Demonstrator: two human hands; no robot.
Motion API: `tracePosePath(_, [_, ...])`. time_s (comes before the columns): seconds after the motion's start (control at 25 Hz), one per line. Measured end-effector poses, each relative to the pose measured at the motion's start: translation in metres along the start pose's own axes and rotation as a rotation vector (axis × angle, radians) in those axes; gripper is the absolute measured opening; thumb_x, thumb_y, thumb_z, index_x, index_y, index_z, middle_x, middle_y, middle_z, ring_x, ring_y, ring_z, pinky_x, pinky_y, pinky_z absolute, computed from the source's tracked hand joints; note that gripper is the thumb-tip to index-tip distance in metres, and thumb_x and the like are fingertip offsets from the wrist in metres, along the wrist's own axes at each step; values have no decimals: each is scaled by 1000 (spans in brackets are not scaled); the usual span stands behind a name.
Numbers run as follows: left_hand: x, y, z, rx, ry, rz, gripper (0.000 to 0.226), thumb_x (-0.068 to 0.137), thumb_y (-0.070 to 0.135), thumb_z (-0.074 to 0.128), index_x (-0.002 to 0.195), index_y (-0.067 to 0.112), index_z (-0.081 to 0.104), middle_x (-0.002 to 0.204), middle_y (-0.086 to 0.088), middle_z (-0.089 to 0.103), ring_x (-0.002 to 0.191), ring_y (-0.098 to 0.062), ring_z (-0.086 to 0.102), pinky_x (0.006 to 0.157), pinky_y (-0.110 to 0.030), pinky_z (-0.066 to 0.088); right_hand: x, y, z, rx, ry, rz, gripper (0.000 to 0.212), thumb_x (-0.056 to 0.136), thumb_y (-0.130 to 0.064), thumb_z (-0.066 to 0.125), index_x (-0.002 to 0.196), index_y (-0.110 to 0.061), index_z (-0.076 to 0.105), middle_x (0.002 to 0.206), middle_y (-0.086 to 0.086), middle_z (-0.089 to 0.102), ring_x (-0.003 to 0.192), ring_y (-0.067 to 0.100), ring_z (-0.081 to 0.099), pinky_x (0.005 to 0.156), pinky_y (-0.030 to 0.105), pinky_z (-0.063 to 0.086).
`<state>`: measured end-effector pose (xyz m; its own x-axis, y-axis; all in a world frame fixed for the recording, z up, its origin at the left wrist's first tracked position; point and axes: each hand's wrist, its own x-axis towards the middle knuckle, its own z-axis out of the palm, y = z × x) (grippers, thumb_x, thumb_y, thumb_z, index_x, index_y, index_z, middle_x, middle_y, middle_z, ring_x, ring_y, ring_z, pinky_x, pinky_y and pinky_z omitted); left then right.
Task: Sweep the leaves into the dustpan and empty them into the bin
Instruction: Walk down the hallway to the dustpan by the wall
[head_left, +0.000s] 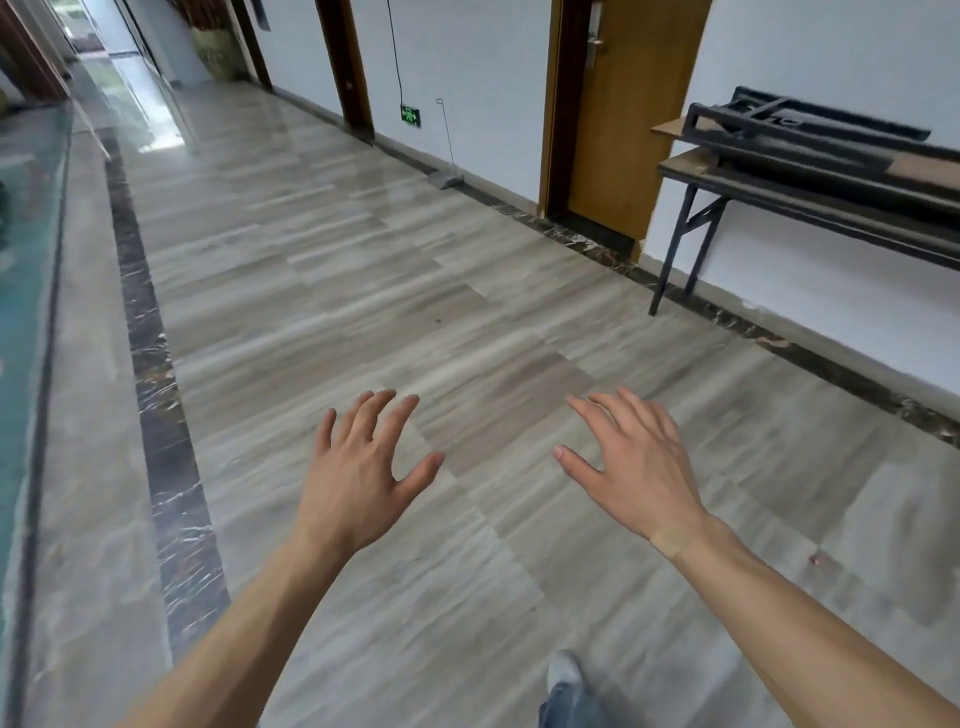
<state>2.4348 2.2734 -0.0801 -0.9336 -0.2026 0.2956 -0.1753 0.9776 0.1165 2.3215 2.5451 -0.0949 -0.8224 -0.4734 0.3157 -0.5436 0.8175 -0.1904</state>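
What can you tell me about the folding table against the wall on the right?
The folding table stands against the white wall at the right, just past the wooden door. It has a thin brownish top with a dark edge and slim black metal legs braced diagonally, their feet on the dark floor border. Another table lies stacked on it, upside down, black frame up. Its right end runs out of view.

Green exit sign (410, 115) low on wall (467, 62), symbols unreadable

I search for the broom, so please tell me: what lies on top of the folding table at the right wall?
On the folding table lies another black table frame, folded, with a brown board under it. No broom shows; the table's far right end is out of the picture.
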Motion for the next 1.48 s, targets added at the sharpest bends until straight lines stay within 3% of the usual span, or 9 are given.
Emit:
tracePosePath(0.16, [121, 19, 25, -9, 13, -54, 72, 86, 73, 24, 144, 33, 34, 151, 4, 37, 143, -19, 29, 119, -49, 19, 117, 64, 9, 9, -18, -32, 64, 86, -66, 36, 138, -30, 46, 140, -2, 50, 140, 25, 33, 111, 51, 30])
tracePosePath(0.4, [252, 6, 62, -10, 37, -101, 72, 85, 73, 25, 143, 31, 37, 148, 4, 41, 142, -19, 33, 118, -47, 20, 260, 101, 50, 32, -80, -94, 64, 87, -67, 37, 139, -30, 45, 142, -1, 49, 140, 25, 32, 113, 49, 27])
tracePosePath(0.76, [520, -101, 152, -10, 35, -133, 71, 86, 73, 27, 142, 30, 40, 148, 2, 41, 139, -20, 36, 117, -50, 23, 558, 111, 154, 28, -114, -131, 70, 85, -70, 26, 141, -31, 41, 144, -3, 45, 141, 23, 29, 114, 50, 26])
tracePosePath(1.04, [711, -178, 196, -15, -17, -148, 72, 85, 74, 25, 142, 32, 39, 148, 4, 41, 141, -19, 34, 117, -49, 22, 754, 126, 205, 17, -124, -101, 66, 87, -69, 30, 141, -32, 40, 145, -3, 44, 140, 21, 32, 112, 49, 29])
tracePosePath(1.48, [1041, -254, 301, 7, 9, -178, 70, 86, 73, 26, 139, 31, 43, 144, 4, 45, 138, -18, 38, 117, -47, 23, 1092, 206, 328, 73, -121, -89, 69, 86, -69, 28, 140, -29, 43, 143, -2, 47, 138, 20, 35, 111, 49, 32])
